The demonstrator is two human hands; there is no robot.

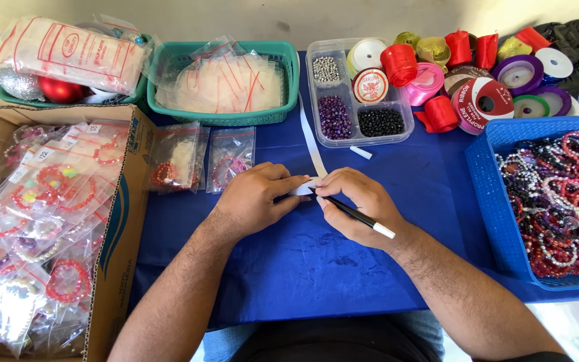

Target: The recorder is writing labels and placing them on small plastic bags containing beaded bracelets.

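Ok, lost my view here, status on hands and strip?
Left hand pins white paper strip. Right hand on it too, holding black pen. Nothing in the way.

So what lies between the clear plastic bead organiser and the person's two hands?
In the head view, a long white paper strip runs from beside the clear plastic bead organiser to the left hand and right hand; a small white cylinder lies on the blue tablecloth.

Both forearms are bare to the elbow and covered with dark hair, with no watch, ring or bracelet on the left hand (254, 198) or the right hand (363, 206). The fingernails are short. Low in view, a dark garment covers the torso, with light blue fabric beside it.
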